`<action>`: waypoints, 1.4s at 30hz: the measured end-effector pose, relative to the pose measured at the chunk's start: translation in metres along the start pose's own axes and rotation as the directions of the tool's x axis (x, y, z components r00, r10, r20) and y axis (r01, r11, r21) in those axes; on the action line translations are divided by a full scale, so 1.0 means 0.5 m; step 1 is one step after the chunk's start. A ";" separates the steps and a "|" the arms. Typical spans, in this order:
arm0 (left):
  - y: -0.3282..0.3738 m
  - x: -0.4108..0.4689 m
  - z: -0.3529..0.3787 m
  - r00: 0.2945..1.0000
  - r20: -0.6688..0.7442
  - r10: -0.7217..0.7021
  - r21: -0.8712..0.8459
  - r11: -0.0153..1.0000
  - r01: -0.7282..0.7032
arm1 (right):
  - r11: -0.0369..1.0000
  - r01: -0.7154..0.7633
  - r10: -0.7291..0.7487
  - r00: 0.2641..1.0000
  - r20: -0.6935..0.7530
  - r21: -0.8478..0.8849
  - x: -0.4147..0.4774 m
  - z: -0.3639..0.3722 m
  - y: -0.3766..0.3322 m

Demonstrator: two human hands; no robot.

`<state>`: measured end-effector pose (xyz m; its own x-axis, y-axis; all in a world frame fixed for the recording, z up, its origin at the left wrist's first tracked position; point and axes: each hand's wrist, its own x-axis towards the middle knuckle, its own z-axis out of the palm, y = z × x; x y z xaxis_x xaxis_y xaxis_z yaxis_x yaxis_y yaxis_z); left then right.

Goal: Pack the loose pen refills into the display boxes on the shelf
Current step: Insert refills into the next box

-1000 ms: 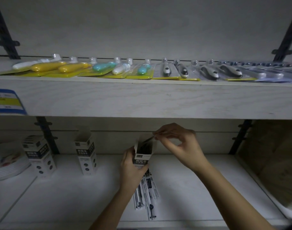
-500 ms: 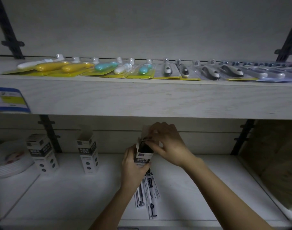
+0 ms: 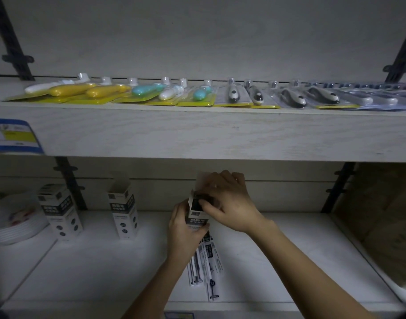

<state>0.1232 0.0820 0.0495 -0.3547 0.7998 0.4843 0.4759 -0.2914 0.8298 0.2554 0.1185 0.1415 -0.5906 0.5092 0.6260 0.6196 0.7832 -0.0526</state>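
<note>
On the lower shelf [image 3: 105, 268] my left hand [image 3: 185, 229] grips a white and black display box [image 3: 196, 216] that stands upright with its top flap raised. My right hand [image 3: 229, 201] covers the box's open top, fingers curled down at the opening; whether it still pinches a refill is hidden. Several loose pen refills [image 3: 205, 268] in clear sleeves lie flat on the shelf just below the box, partly under my left wrist. Two more display boxes stand to the left: one [image 3: 124, 212] with its flap open, another [image 3: 59, 210] further left.
A stack of white plates [image 3: 15, 219] sits at the far left of the lower shelf. The upper shelf [image 3: 197, 132] overhangs close above my hands and carries several blister-packed toothbrushes [image 3: 151, 92]. Black brackets [image 3: 69, 183] stand at the back. A brown board [image 3: 381, 215] closes the right side.
My right hand has come down from above the box, where it pinched a refill, onto the box's open top. The left hand keeps its grip on the box.
</note>
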 end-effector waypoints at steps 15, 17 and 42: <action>-0.032 0.002 -0.046 0.997 -0.013 -0.081 0.032 0.996 0.081 | 0.713 -0.519 0.590 0.808 -0.002 0.472 -0.085 0.081 0.035; -0.035 0.001 -0.054 0.996 -0.021 -0.082 0.043 0.996 0.083 | 0.662 -0.677 0.638 0.735 0.232 0.322 -0.108 0.129 0.043; -0.057 0.011 -0.060 0.993 -0.017 -0.118 0.069 0.990 0.119 | 0.380 -0.888 0.668 0.456 0.587 0.258 -0.161 0.249 0.036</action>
<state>0.0836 0.0788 0.0369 -0.4222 0.8194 0.3877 0.4849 -0.1572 0.8603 0.2499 0.1360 -0.0067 -0.1594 0.9654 -0.2065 0.6262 -0.0628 -0.7772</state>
